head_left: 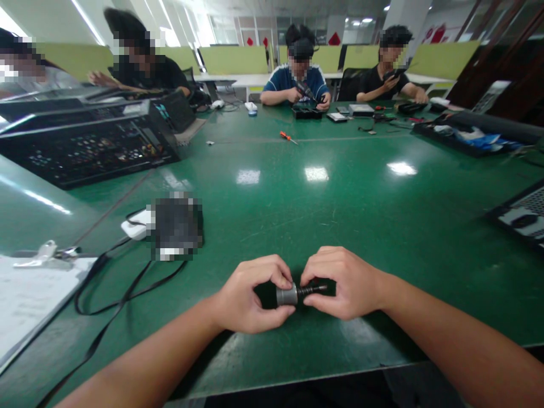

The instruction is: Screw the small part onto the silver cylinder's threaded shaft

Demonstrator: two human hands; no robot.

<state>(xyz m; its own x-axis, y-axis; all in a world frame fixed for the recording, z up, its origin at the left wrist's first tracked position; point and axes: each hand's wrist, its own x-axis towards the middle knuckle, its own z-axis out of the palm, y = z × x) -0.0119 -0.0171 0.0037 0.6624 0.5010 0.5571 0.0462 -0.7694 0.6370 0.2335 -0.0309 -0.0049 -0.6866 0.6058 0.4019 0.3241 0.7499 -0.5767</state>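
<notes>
A small grey metal cylinder (287, 294), which looks like a small motor, lies on its side between my hands above the green table. My left hand (255, 294) grips its body with the thumb below and the index finger on top. Out of its right end sticks a dark shaft (313, 289) with spiral ridges. The thumb and index fingertips of my right hand (344, 283) close around that shaft next to the body. The shaft's tip points toward my right palm.
On the left are a clipboard (38, 300), a black strap (102, 334) and a large black case (97, 141). Farther off lies an orange screwdriver (287, 136). Another black case (525, 212) edges in at right. Several people sit across the green table (357, 209); one holds a power drill (305, 90).
</notes>
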